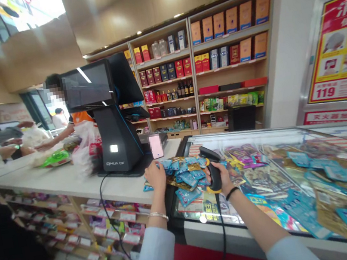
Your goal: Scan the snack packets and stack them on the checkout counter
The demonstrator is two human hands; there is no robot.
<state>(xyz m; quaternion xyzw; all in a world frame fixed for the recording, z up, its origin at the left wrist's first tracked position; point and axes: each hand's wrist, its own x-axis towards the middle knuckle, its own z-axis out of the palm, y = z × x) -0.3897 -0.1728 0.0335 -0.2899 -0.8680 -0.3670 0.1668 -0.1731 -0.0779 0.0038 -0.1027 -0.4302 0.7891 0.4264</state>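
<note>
My right hand (pixel 222 178) grips a black barcode scanner (pixel 212 165) by its handle, its head aimed left over a pile of small blue and gold snack packets (pixel 185 176) lying on the glass lid of a freezer (pixel 259 134). My left hand (pixel 155 175) rests on the left edge of that pile, fingers curled down onto the packets; a silver bracelet sits on that wrist. The scanner's black cable hangs down in front of the freezer.
A black checkout terminal (pixel 110 113) stands on the white counter (pixel 53 178), with a phone (pixel 156 146) beside it. Other people at the far left handle plastic bags (pixel 87 149) and goods. Shelves of boxes and bottles (pixel 202 60) line the back wall. More packets show under the freezer glass.
</note>
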